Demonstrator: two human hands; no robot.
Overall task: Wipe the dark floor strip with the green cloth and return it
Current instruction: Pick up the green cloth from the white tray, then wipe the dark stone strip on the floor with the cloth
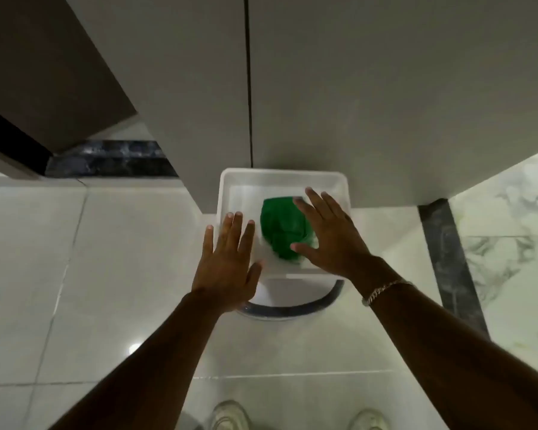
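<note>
A crumpled green cloth (280, 228) lies in a white rectangular tray (280, 175) that rests on a round white stand with a dark rim (295, 308). My right hand (330, 234) hovers flat over the cloth's right side, fingers spread, holding nothing. My left hand (229, 259) is spread open over the tray's left edge, beside the cloth. A dark marble floor strip (112, 159) runs at the upper left, and another dark strip (451, 262) runs down the right side.
A grey cabinet wall (354, 88) with a vertical seam rises right behind the tray. A brown panel (44, 66) juts out at the upper left. Pale glossy tiles cover the floor, and my shoes (230, 414) show at the bottom edge.
</note>
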